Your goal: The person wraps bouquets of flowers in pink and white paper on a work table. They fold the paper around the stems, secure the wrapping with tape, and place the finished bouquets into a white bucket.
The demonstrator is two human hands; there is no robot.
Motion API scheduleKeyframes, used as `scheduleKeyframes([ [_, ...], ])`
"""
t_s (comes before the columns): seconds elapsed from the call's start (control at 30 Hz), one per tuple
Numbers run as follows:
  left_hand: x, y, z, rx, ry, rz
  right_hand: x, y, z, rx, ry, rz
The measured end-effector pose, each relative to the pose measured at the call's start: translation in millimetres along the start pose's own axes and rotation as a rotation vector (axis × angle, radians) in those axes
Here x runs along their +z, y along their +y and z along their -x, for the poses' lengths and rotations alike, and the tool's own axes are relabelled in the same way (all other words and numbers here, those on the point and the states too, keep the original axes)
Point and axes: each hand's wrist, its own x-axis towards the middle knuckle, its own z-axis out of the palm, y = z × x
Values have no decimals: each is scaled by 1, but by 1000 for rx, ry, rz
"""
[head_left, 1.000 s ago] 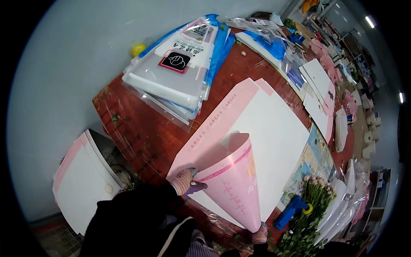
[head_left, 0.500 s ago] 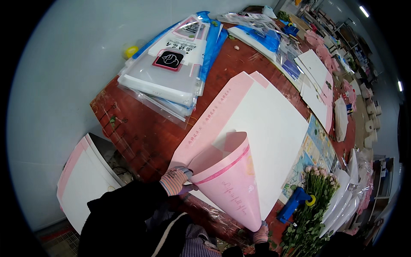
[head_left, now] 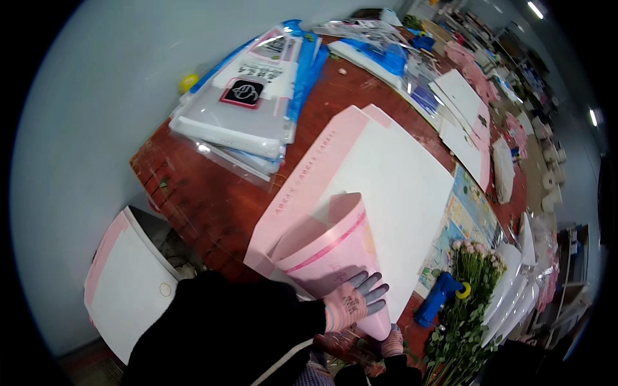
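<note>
A pink flower-wrapping paper cone [head_left: 322, 248] with a darker pink band lies tilted on the table, its wide mouth toward the upper left and its tip toward me. Across the cone's lower side rests my left hand [head_left: 353, 301], in a striped glove with grey fingertips, its fingers stretched out. At the tip, my right hand [head_left: 392, 342] in a similar striped glove pinches the paper; part of its fingers is hidden. Beneath the cone is a stack of white wrapping sheets [head_left: 399, 174] with pink borders.
A blue tape dispenser [head_left: 435, 302] with a yellow core stands beside a bunch of pale pink roses [head_left: 473, 289]. Bagged clear sleeves [head_left: 232, 122] lie at the far left of the red table [head_left: 212, 193]. More white sheets [head_left: 132, 283] stand at lower left.
My left hand has left the cone's rim and moved right and down onto its lower side, fingers now spread. The right hand stays at the tip. The view has shifted slightly.
</note>
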Motion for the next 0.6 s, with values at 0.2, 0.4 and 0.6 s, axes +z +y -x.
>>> scheduleKeyframes([
  [0.2, -5, -20, -37, 141, -233, 174, -31, -12, 7, 41, -127, 148],
  [0.4, -17, -17, -44, 136, -316, 139, -86, -17, -94, -53, 455, -96],
  [0.6, -14, -26, -39, 119, -319, 114, -101, -29, -94, 85, 218, -840],
])
